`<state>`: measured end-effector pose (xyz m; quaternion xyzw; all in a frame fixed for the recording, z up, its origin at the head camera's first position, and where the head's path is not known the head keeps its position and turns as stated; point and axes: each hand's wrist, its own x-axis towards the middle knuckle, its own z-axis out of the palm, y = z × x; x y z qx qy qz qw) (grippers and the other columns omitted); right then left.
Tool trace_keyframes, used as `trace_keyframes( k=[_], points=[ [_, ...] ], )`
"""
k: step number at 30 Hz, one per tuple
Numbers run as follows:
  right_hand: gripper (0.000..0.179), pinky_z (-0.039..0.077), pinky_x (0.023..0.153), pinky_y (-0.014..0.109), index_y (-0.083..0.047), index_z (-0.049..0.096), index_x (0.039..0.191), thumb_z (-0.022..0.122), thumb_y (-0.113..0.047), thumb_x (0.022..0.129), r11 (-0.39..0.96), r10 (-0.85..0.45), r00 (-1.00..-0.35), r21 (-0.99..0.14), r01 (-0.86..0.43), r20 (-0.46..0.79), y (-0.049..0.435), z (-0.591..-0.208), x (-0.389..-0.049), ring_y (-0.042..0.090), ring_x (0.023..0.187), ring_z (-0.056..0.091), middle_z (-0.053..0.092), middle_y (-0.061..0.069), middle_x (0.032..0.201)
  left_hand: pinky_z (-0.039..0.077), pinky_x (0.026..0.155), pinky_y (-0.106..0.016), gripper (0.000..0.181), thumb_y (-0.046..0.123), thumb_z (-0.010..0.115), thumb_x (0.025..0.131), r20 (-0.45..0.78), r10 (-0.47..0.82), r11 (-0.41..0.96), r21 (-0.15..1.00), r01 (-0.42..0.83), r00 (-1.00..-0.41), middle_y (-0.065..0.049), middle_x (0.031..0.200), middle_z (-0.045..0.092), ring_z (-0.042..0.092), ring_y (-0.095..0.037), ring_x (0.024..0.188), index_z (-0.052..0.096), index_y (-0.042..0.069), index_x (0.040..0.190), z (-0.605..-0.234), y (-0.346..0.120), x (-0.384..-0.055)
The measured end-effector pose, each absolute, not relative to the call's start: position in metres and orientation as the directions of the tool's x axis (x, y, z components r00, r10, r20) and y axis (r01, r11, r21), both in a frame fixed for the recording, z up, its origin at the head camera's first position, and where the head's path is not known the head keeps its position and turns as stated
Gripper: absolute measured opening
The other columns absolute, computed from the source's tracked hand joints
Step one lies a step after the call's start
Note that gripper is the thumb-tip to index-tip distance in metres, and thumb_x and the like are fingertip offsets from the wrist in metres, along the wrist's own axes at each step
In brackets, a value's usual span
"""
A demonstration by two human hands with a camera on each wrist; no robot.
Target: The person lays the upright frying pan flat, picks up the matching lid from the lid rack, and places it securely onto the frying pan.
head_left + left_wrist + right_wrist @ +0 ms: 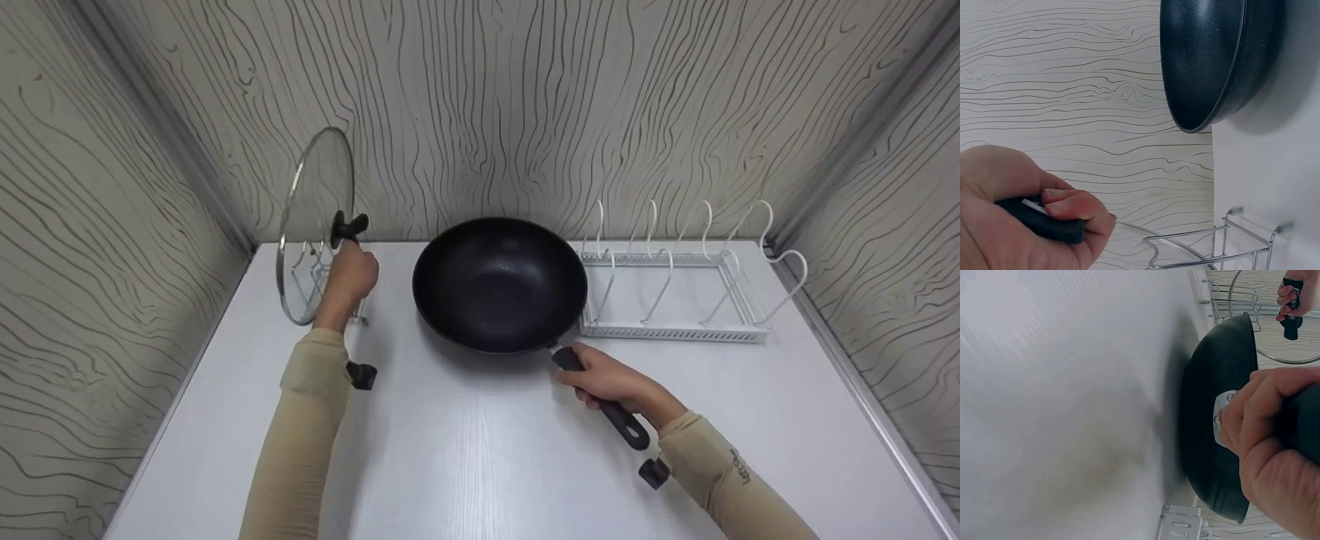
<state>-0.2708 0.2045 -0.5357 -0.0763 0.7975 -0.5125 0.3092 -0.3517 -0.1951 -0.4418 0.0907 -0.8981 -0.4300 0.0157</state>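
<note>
My left hand grips the black knob of a glass lid, which stands on edge at the left, its clear disc turned sideways. In the left wrist view, the fingers of the left hand curl round the black knob. A black wok is at the middle, its hollow facing up and toward me. My right hand holds the wok's black handle. The right wrist view shows the wok's underside above the table, with a shadow below it.
Behind and below the lid stands a small chrome wire rack. A white dish rack with curved upright wires sits at the back right, close beside the wok. Wood-grain panels wall the white table at the back and both sides.
</note>
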Motion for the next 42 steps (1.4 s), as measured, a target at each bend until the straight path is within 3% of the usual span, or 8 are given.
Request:
trace_keyframes(
  k=[7, 14, 17, 22, 30, 37, 42],
  points=[
    [0.042, 0.039, 0.048, 0.020, 0.002, 0.040, 0.134, 0.059, -0.017, 0.102, 0.458, -0.435, -0.800, -0.867, 0.197, -0.412, 0.205, -0.537, -0.271, 0.008, 0.054, 0.045, 0.049, 0.000, 0.071, 0.039, 0.058, -0.025, 0.061, 0.006, 0.030, 0.101, -0.049, -0.160, 0.619, 0.773, -0.139, -0.986, -0.033, 0.121, 0.060, 0.053, -0.022, 0.078, 0.015, -0.021, 0.154, -0.438, -0.195, -0.346],
    [0.042, 0.038, 0.048, 0.020, 0.001, 0.040, 0.135, 0.059, -0.017, 0.102, 0.443, -0.437, -0.802, -0.873, 0.203, -0.408, 0.205, -0.535, -0.270, 0.009, 0.055, 0.044, 0.048, 0.000, 0.072, 0.043, 0.065, -0.025, 0.060, 0.007, 0.029, 0.104, -0.059, -0.141, 0.619, 0.774, -0.135, -0.988, -0.032, 0.120, 0.065, 0.060, -0.025, 0.087, 0.012, -0.023, 0.153, -0.430, -0.197, -0.340],
    [0.043, 0.038, 0.048, 0.020, 0.001, 0.039, 0.135, 0.059, -0.017, 0.102, 0.436, -0.438, -0.803, -0.877, 0.203, -0.404, 0.205, -0.535, -0.270, 0.009, 0.055, 0.044, 0.047, 0.000, 0.072, 0.042, 0.065, -0.026, 0.061, 0.009, 0.028, 0.105, -0.066, -0.127, 0.625, 0.769, -0.131, -0.990, -0.036, 0.133, 0.058, 0.059, -0.026, 0.090, 0.009, -0.023, 0.153, -0.427, -0.198, -0.338],
    [0.043, 0.038, 0.049, 0.020, 0.002, 0.039, 0.135, 0.058, -0.016, 0.102, 0.434, -0.441, -0.801, -0.877, 0.205, -0.405, 0.205, -0.535, -0.270, 0.009, 0.056, 0.043, 0.047, 0.000, 0.073, 0.039, 0.056, -0.024, 0.060, 0.009, 0.027, 0.105, -0.062, -0.123, 0.633, 0.764, -0.127, -0.990, -0.038, 0.141, 0.051, 0.053, -0.020, 0.077, 0.011, -0.021, 0.154, -0.425, -0.200, -0.336],
    [0.042, 0.037, 0.050, 0.020, 0.004, 0.038, 0.133, 0.058, -0.017, 0.102, 0.435, -0.442, -0.796, -0.875, 0.213, -0.414, 0.204, -0.532, -0.270, 0.009, 0.056, 0.043, 0.047, 0.000, 0.075, 0.041, 0.058, -0.025, 0.058, 0.010, 0.026, 0.105, -0.037, -0.118, 0.629, 0.770, -0.104, -0.992, -0.040, 0.150, 0.043, 0.057, -0.026, 0.086, 0.016, -0.019, 0.154, -0.420, -0.200, -0.331],
    [0.039, 0.037, 0.050, 0.020, 0.004, 0.038, 0.130, 0.058, -0.016, 0.101, 0.425, -0.441, -0.792, -0.876, 0.230, -0.422, 0.204, -0.535, -0.270, 0.009, 0.057, 0.043, 0.047, 0.001, 0.076, 0.036, 0.049, -0.020, 0.057, 0.009, 0.026, 0.105, -0.056, -0.111, 0.589, 0.801, -0.111, -0.992, -0.035, 0.133, 0.054, 0.045, -0.009, 0.058, 0.017, -0.018, 0.155, -0.419, -0.202, -0.331],
    [0.039, 0.037, 0.048, 0.020, 0.004, 0.038, 0.129, 0.058, -0.015, 0.101, 0.419, -0.449, -0.791, -0.880, 0.224, -0.415, 0.203, -0.534, -0.270, 0.008, 0.055, 0.043, 0.047, 0.000, 0.074, 0.034, 0.047, -0.020, 0.056, 0.011, 0.024, 0.107, -0.076, -0.106, 0.574, 0.810, -0.124, -0.991, -0.016, 0.102, 0.055, 0.040, -0.006, 0.054, 0.019, -0.016, 0.156, -0.415, -0.205, -0.329]
  ],
)
